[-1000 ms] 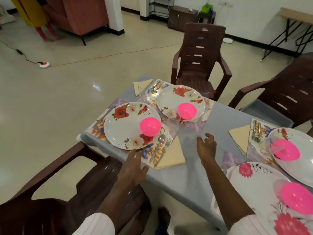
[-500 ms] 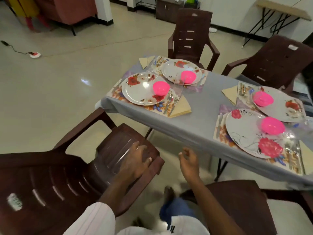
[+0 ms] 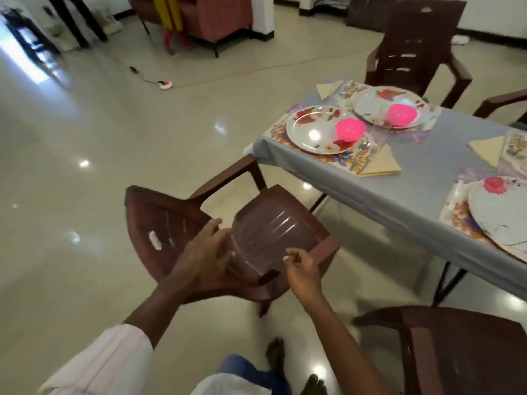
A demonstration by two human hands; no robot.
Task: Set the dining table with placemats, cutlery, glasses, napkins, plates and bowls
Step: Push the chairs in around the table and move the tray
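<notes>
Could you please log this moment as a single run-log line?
step: glasses | left hand: holds clear glass over brown chair | right hand: beside glass, contact unclear | table: plates, pink bowls set

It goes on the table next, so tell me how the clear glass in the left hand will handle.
Likely rigid and light: the left hand holds the clear glass by its side. Its glossy wall may slip. Could break on the hard floor.

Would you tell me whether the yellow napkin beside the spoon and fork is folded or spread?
Folded: the yellow napkin lies as a triangle with layered edges visible.
</notes>
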